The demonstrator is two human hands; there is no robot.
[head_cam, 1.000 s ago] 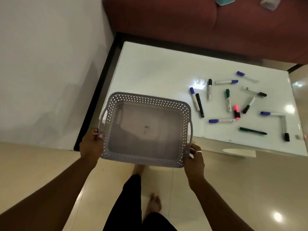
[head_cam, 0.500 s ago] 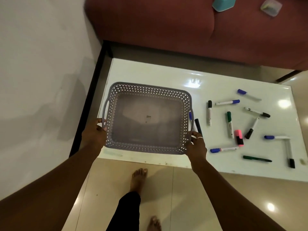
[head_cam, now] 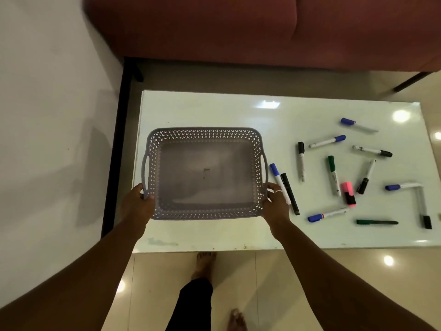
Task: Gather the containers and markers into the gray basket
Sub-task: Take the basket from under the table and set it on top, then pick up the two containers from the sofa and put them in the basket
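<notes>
Both hands [head_cam: 137, 201] grip perforated rectangular gray basket [head_cam: 205, 212].

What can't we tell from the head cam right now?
- Basket resting on the table or just above: unclear from overhead.
- Containers: none in view.
- Marker near end: hidden behind right hand.
- Marker labels: too small.
- Left hand fingers: under the rim.

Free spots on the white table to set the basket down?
Bare: the table's left half, under and around the gray basket held by left hand and right hand, and the far strip toward the sofa. Crowded: right half, scattered markers.
</notes>
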